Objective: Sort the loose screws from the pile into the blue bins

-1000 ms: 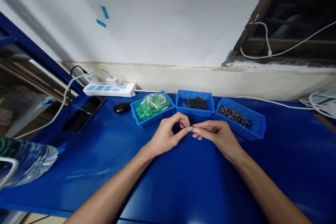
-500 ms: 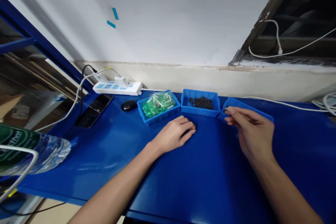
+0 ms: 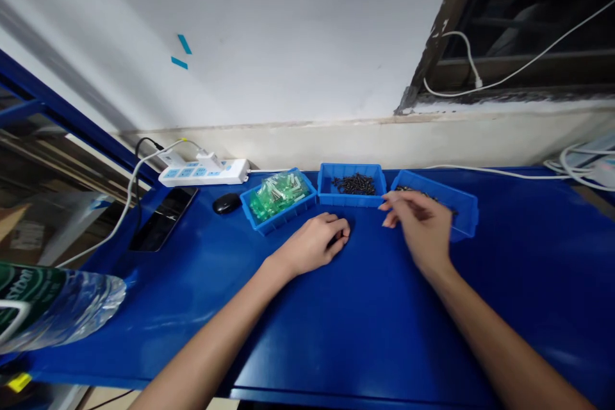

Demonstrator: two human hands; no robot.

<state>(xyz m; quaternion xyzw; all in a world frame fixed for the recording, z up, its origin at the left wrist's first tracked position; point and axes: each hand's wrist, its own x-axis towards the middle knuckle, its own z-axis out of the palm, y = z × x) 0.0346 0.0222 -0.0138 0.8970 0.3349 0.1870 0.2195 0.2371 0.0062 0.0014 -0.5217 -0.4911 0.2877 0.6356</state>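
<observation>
My left hand [image 3: 318, 242] rests on the blue tabletop with its fingers curled in and the thumb near the index finger. Whatever it may hold is hidden. Over the front of the right-hand blue bin [image 3: 461, 208], my right hand [image 3: 423, 224] hovers with thumb and fingers pinched together. Anything between those fingertips is too small to make out. That bin contains small metal parts, partly covered by the hand. The middle blue bin [image 3: 352, 200] has many dark screws [image 3: 355, 184] in it. A green-tinted plastic bag of small parts [image 3: 278, 195] fills the left blue bin [image 3: 283, 224].
A black mouse [image 3: 227, 204] and a dark phone [image 3: 163, 219] lie to the left. Behind them, a white power strip [image 3: 204, 172] with cables runs along the wall. At the left edge is a large clear bottle [image 3: 91, 307] with a green label. White cable [image 3: 500, 173] trails along the back right.
My right hand has moved left and toward the middle bin, uncovering more of the right-hand bin. My left hand stays on the tabletop. The whole view has shifted somewhat.
</observation>
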